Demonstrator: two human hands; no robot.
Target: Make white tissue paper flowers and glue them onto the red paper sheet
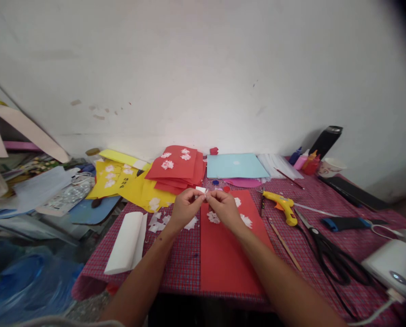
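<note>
My left hand (185, 206) and my right hand (225, 206) meet above the far end of a red paper sheet (223, 259), both pinching a small white paper piece (202, 190) between their fingertips. White paper flowers (246, 220) lie on the red sheet just under my right hand. White paper scraps (158, 222) are scattered on the checked cloth beside my left hand.
A folded white paper stack (128, 243) lies at the left. A yellow glue gun (284, 205), black scissors (328, 252), a wooden stick (284, 245) and a white device (393, 268) lie to the right. Stacks of red (175, 170), yellow (121, 179) and blue paper (235, 165) sit by the wall.
</note>
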